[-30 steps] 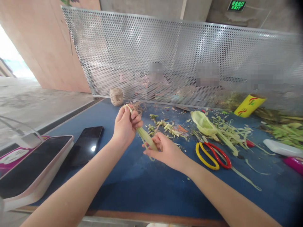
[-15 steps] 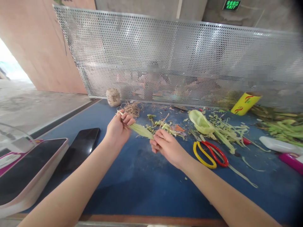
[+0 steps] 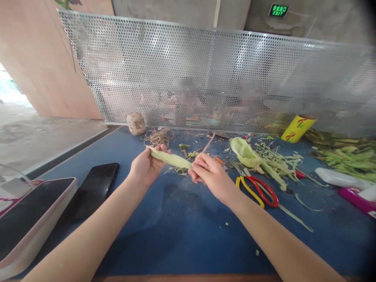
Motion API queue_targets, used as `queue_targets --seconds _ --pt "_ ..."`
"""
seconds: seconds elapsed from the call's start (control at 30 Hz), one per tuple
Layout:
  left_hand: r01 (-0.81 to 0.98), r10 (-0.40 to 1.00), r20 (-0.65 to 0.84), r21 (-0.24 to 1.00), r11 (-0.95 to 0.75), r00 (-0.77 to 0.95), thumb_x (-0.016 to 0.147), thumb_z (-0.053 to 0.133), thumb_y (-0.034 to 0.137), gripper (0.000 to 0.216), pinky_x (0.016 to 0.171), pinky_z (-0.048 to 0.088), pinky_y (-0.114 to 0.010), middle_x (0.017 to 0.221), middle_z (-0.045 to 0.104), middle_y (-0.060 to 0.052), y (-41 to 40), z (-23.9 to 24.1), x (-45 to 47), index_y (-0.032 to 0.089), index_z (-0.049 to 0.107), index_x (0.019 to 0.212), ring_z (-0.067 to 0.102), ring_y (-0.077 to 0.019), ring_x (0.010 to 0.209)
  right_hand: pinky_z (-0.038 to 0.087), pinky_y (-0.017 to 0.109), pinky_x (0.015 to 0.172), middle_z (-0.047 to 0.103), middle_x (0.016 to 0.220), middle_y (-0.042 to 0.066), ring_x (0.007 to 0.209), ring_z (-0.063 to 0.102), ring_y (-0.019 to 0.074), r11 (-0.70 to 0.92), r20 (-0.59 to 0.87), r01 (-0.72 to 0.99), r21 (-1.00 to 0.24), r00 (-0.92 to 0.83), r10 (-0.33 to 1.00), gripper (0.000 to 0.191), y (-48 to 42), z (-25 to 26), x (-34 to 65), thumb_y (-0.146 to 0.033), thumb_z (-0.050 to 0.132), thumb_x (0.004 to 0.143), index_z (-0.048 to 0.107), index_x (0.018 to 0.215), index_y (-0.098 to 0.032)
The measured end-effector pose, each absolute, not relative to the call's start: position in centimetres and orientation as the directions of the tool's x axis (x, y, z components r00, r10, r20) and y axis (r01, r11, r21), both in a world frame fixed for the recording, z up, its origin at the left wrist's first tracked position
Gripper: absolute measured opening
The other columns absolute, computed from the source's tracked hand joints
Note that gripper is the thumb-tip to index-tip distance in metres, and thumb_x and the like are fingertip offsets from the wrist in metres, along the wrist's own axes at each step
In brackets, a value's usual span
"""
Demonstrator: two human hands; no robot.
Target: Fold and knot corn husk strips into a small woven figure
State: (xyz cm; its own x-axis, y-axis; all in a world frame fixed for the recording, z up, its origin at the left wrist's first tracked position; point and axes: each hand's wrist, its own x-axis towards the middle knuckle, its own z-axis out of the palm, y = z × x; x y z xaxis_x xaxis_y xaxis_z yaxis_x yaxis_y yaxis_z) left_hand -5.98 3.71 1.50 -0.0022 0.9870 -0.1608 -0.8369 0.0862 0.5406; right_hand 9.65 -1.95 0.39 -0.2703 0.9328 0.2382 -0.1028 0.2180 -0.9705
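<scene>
Phone (image 3: 93,189) left of hands, scissors (image 3: 258,188) right, twine ball (image 3: 136,123) behind.

Both hands (image 3: 147,166) gripping rolled leaf (image 3: 170,158)

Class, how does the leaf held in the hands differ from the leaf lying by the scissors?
The held leaf is rolled narrow; the lying leaf is wider, open like a pouch. The held leaf is gripped at both ends by the left hand and right hand; the lying leaf rests untouched on the table. Both are pale green.
</scene>
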Motion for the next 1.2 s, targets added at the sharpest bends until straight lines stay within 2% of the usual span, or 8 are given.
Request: queue_targets --seconds 0.13,0.27,0.33,0.47,0.63,0.77,0.9,1.2 --pt "-0.837 0.99 -0.141 0.539 0.093 0.02 0.093 0.017 0.017 0.035 0.042 0.044 -0.018 0.053 0.04 0.004 3.5 1.8 -6.0 0.017 0.036 0.064 0.045 -0.0062 0.042 0.032 0.023 0.053 0.042 0.057 -0.007 0.055 0.042 0.0089 0.198 0.202 -0.047 -0.979 -0.338 0.919 0.025 -2.1 0.1 10.0 -0.02 0.041 0.082 0.023 0.064 -0.022" --pt "-0.824 0.993 -0.095 0.556 0.108 0.066 0.093 0.017 0.017 0.037 0.031 0.028 -0.011 0.048 0.028 0.007 3.0 2.3 -6.0 0.017 0.033 0.06 0.031 -0.0032 0.034 0.034 0.027 0.059 0.05 0.064 -0.004 0.062 0.044 0.0125 0.173 0.05 0.249 -0.953 -0.434 0.899 0.024 -2.0 -0.2 10.8 -0.028 0.046 0.082 0.029 0.066 -0.022" --pt "-0.804 0.992 -0.083 0.58 0.127 0.097 0.093 0.018 0.016 0.037 0.031 0.026 -0.012 0.048 0.028 0.007 2.8 2.4 -5.9 0.017 0.034 0.06 0.031 -0.0032 0.034 0.036 0.03 0.066 0.053 0.073 -0.001 0.071 0.048 0.0149 0.139 0.012 0.287 -0.948 -0.404 0.915 0.024 -1.7 -0.3 11.2 -0.036 0.047 0.082 0.035 0.068 -0.021" --pt "-0.757 0.988 -0.028 0.639 0.132 0.149 0.092 0.023 0.014 0.034 0.031 0.024 -0.013 0.049 0.031 0.006 2.3 2.4 -5.5 0.016 0.039 0.062 0.033 -0.004 0.035 0.037 0.033 0.081 0.059 0.084 0.002 0.09 0.054 0.0176 0.013 -0.004 0.034 -0.999 -0.451 0.893 0.023 -1.2 -0.5 11.2 -0.042 0.044 0.084 0.044 0.073 -0.021" --pt "-0.68 0.982 0.073 0.73 0.067 0.176 0.09 0.029 0.014 0.029 0.034 0.024 -0.013 0.05 0.035 0.005 1.6 2.7 -4.9 0.017 0.043 0.065 0.035 -0.0054 0.038 0.042 0.034 0.072 0.062 0.077 0.003 0.071 0.062 0.0161 -0.217 -0.039 -0.182 -0.959 -0.672 0.74 0.027 -1.9 -0.7 9.7 -0.045 0.052 0.079 0.042 0.076 -0.02" --pt "-0.63 0.967 0.176 0.776 -0.023 0.182 0.091 0.027 0.016 0.028 0.035 0.026 -0.014 0.049 0.035 0.005 1.2 3.1 -4.8 0.018 0.044 0.069 0.036 -0.006 0.038 0.04 0.027 0.059 0.058 0.066 -0.001 0.054 0.057 0.0102 -0.309 -0.062 -0.269 -0.912 -0.655 0.753 0.03 -2.4 -1.1 8.8 -0.039 0.058 0.076 0.036 0.071 -0.019" --pt "-0.702 0.971 0.179 0.712 -0.019 0.155 0.091 0.026 0.015 0.031 0.036 0.029 -0.015 0.051 0.035 0.004 1.4 3.4 -5.2 0.017 0.043 0.066 0.038 -0.0061 0.039 0.034 0.022 0.052 0.047 0.059 -0.007 0.044 0.035 0.0023 -0.363 -0.046 -0.395 -0.844 -0.62 0.783 0.029 -2.5 -1.2 8.6 -0.027 0.056 0.079 0.03 0.068 -0.02" --pt "-0.87 0.992 0.011 0.482 0.104 0.124 0.093 0.019 0.021 0.033 0.035 0.032 -0.016 0.049 0.037 0.004 2.5 2.8 -5.6 0.015 0.043 0.072 0.039 -0.0064 0.039 0.021 0.021 0.047 0.036 0.056 -0.008 0.046 0.027 0.0042 -0.282 0.004 -0.419 -0.863 -0.564 0.826 0.026 -2.5 -0.4 8.5 -0.015 0.047 0.079 0.026 0.067 -0.021"
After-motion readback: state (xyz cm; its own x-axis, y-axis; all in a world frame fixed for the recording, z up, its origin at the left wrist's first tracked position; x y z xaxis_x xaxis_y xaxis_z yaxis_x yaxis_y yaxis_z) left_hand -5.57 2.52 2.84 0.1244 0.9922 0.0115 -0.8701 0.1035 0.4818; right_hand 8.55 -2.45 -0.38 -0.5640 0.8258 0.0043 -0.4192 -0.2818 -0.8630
